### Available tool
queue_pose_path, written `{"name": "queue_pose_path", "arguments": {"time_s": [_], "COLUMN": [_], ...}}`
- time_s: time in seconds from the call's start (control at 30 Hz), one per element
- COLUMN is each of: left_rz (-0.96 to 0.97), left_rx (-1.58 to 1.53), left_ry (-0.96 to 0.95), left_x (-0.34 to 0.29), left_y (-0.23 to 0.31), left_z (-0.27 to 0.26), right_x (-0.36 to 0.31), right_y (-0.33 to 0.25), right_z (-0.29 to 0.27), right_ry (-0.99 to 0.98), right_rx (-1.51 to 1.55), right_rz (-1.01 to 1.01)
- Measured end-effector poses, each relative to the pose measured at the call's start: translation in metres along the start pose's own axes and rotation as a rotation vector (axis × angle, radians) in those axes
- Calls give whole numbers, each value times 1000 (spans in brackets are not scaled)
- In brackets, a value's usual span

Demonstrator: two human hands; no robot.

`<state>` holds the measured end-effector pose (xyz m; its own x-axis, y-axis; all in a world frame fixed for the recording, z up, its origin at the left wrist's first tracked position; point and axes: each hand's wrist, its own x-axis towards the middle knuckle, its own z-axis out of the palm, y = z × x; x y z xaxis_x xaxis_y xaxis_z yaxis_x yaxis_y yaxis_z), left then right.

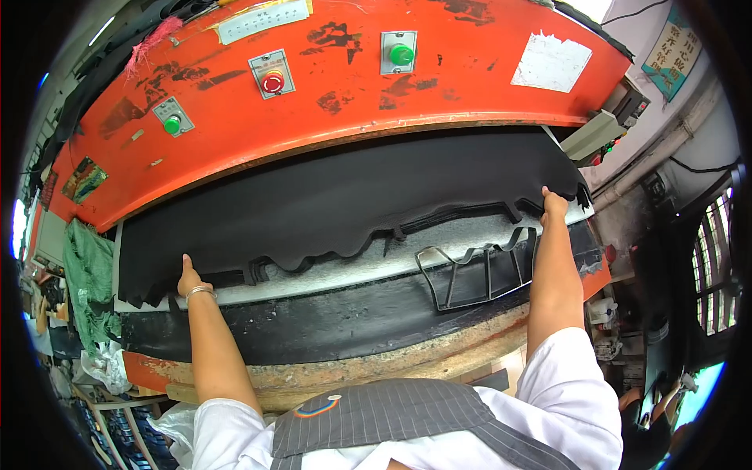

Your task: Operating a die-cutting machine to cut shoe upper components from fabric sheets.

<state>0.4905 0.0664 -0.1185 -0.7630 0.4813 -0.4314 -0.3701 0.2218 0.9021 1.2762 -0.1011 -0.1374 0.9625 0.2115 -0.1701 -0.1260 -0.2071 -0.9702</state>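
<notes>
A wide stack of black sheet material (352,188), its near edge jagged and cut out, lies on a pale cutting board (345,270) under the press. My left hand (190,278), with a bracelet at the wrist, grips the stack's near left edge, thumb on top. At the near right edge my right hand (554,204) holds the same stack, also thumb up. The other fingers of both hands are mostly hidden beneath the sheets. A metal cutting die (487,274), an open frame with crossbars, rests beside my right forearm, partly on the board and partly on the black ledge.
Beyond the stack stands the orange-red press beam (329,102), with a red button (272,82) and green buttons (402,55). A worn wooden edge (352,372) runs before me. On the left hangs a green woven sack (88,274); a grey control box (591,137) is at the right.
</notes>
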Motion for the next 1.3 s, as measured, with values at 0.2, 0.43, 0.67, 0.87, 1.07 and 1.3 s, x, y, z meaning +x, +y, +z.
{"name": "queue_pose_path", "arguments": {"time_s": [0.2,0.43,0.67,0.87,1.07,1.3], "left_rz": [184,200,247,282,431,743], "left_rx": [380,466,502,-267,154,-192], "left_ry": [208,278,219,-155,-247,-1040], "left_x": [-22,-24,-40,-5,-73,-198], "left_y": [3,0,-3,-34,-20,46], "left_z": [14,-4,7,-90,-216,-169], "right_x": [-16,-12,-7,-60,-233,-246], "right_y": [-19,1,-4,-14,-14,9], "right_z": [3,1,-24,-79,-154,-161], "right_ry": [154,147,144,45,-690,-870], "right_rx": [-549,-730,-651,-527,-718,-1010], "right_rz": [-113,-167,-164,-655,-1388,-1406]}}
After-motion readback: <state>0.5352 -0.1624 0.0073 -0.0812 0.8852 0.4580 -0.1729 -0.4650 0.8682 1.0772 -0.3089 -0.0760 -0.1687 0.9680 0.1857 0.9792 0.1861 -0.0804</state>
